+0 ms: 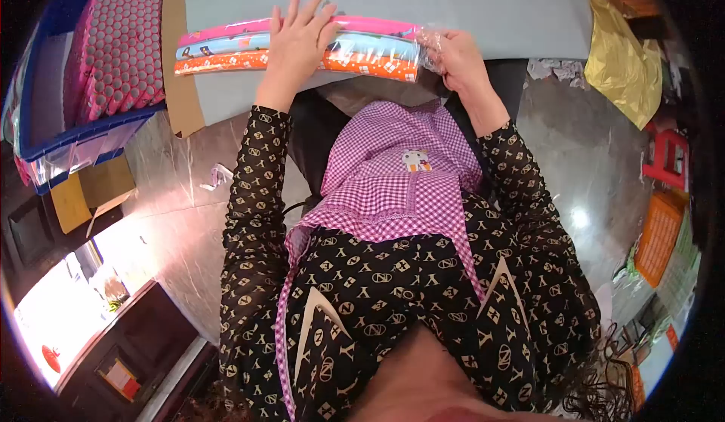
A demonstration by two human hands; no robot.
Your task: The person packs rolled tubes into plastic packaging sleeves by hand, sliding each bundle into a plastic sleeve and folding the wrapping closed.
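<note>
Three wrapped rolls, pink [377, 25], light blue [370, 43] and orange [370, 65], lie side by side in clear plastic along the near edge of the grey table [468, 7]. My left hand [302, 37] rests on top of the rolls near their middle, its fingers spread. At the right end of the rolls, my right hand [457, 58] pinches the bunched end of the clear plastic wrapping [432, 48].
A blue-rimmed bin [91, 131] with many pink patterned tubes [124, 37] stands at the left. Gold sheeting [619, 52] hangs at the table's right side. Further right are a red stool [666, 159] and orange packages [659, 237]. A cardboard box [94, 188] sits lower left.
</note>
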